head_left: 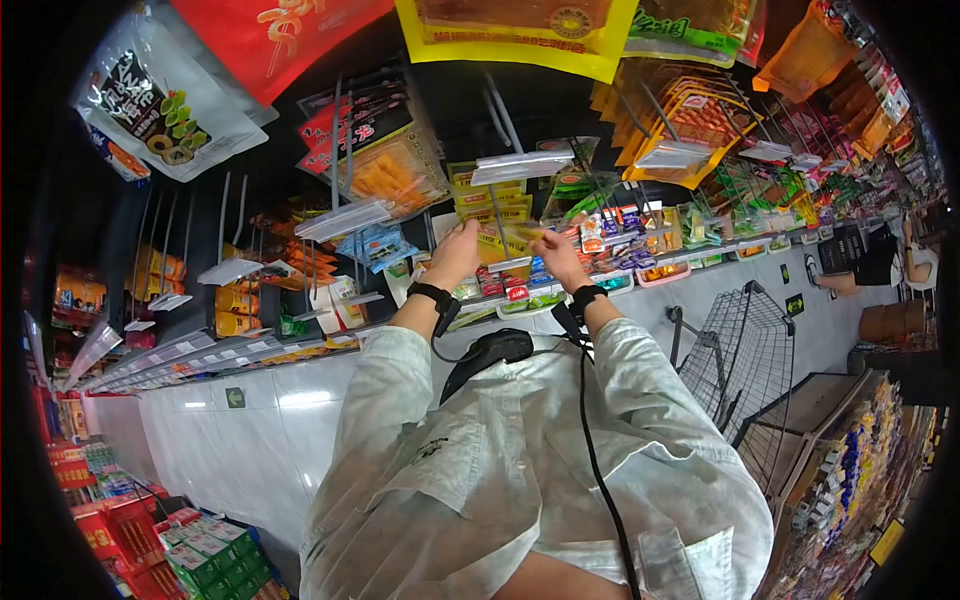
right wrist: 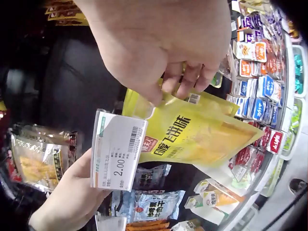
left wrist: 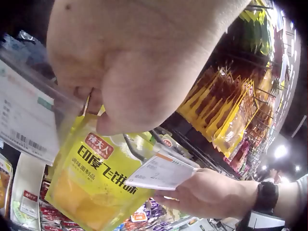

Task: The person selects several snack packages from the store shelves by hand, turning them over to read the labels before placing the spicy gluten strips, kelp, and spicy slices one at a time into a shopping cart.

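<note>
I stand at a wall of hanging snacks. My left hand (head_left: 455, 248) and right hand (head_left: 553, 255) are raised together to a yellow snack packet (head_left: 517, 237) at a metal hook. In the left wrist view my left hand (left wrist: 134, 62) pinches the top of the yellow packet (left wrist: 91, 178); my right hand (left wrist: 211, 195) lies behind a white price tag (left wrist: 159, 172). In the right wrist view my right hand (right wrist: 163, 43) curls its fingers round the packet's (right wrist: 202, 134) upper edge, and a price tag (right wrist: 115, 149) reading 2.00 hangs in front of my left hand (right wrist: 67, 197).
Rows of hooks with snack packets (head_left: 390, 170) fill the wall, with trays of small sweets (head_left: 620, 250) below them. A wire shopping cart (head_left: 745, 360) stands to my right on the white tiled floor (head_left: 260, 430). Another person (head_left: 905, 265) is far down the aisle.
</note>
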Demonstrator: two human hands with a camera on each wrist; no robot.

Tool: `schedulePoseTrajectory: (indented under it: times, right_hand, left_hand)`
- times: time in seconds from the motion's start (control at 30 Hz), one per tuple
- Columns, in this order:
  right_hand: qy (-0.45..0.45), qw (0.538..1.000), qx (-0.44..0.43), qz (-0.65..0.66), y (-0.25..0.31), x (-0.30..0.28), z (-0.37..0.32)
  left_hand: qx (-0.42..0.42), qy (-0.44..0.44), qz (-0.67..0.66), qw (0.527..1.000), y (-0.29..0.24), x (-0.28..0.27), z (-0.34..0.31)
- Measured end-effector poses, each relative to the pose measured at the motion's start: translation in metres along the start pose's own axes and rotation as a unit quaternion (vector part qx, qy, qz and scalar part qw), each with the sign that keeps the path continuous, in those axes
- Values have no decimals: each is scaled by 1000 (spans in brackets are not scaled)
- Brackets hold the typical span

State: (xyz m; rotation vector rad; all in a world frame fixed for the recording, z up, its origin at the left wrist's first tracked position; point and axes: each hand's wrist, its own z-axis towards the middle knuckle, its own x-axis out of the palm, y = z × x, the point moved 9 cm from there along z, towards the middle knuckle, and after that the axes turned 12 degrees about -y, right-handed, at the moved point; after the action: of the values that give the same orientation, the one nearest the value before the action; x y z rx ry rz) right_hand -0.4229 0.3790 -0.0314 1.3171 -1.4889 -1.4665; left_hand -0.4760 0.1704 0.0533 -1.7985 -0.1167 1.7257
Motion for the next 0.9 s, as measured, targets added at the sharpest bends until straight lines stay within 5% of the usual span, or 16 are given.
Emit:
schedulePoseTrajectory:
  times: [0.9]
  right_hand:
    - [84, 996, 9, -13, -7, -3, -58]
  left_hand:
    - [162, -104, 76, 978, -58, -35, -47]
